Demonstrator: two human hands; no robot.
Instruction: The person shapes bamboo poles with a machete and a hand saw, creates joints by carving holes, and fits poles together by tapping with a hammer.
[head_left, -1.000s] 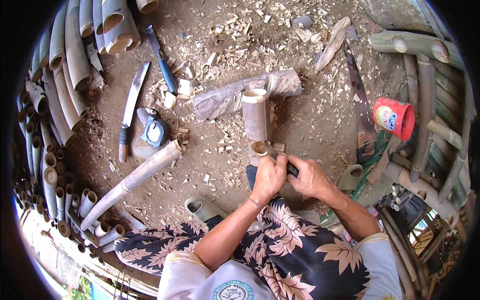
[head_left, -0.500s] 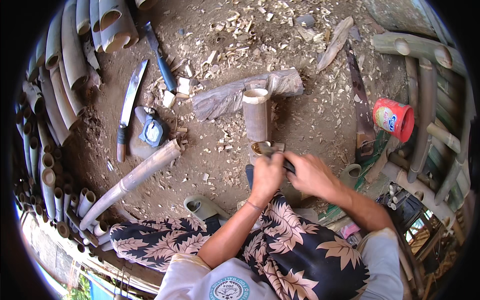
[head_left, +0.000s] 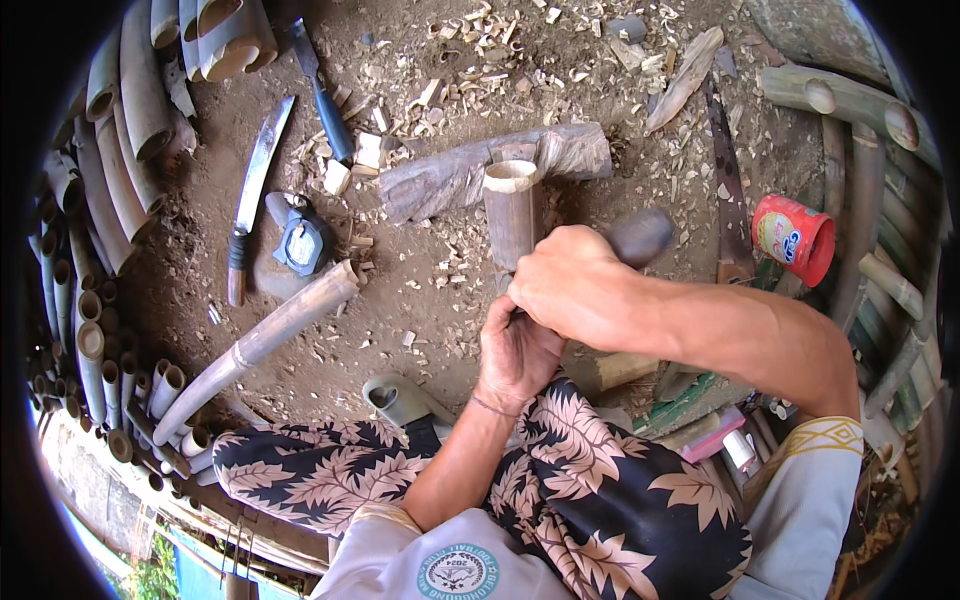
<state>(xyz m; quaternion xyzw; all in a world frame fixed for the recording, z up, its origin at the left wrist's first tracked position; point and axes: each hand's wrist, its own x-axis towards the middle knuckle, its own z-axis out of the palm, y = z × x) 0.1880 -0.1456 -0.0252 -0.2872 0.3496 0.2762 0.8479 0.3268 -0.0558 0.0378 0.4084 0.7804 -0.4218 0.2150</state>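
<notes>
My right hand (head_left: 575, 285) is closed in a fist in front of me. From its far side juts a dark, smooth, rounded end (head_left: 640, 237), apparently of a handled tool; the rest is hidden. My left hand (head_left: 515, 355) sits just below, palm turned up, thumb raised against the right fist. Its fingers curl under the right hand, so what they hold is hidden. Right beyond both hands stands a brown bamboo tube (head_left: 512, 220) with a pale trimmed rim, its upper part against a rough log (head_left: 440, 185). The tube's lower end is covered by my hands.
A machete (head_left: 260, 175), a blue-handled chisel (head_left: 330, 120), a tape measure (head_left: 303, 245) and a bamboo pole (head_left: 260, 345) lie at left. To the right are a saw (head_left: 725, 190) and a red tub (head_left: 795, 240). Bamboo is stacked on both sides; shavings litter the ground.
My right hand has swung up and across, over my left hand, with the forearm now level. The dark rounded end has come into view beside it. My left hand has turned palm up.
</notes>
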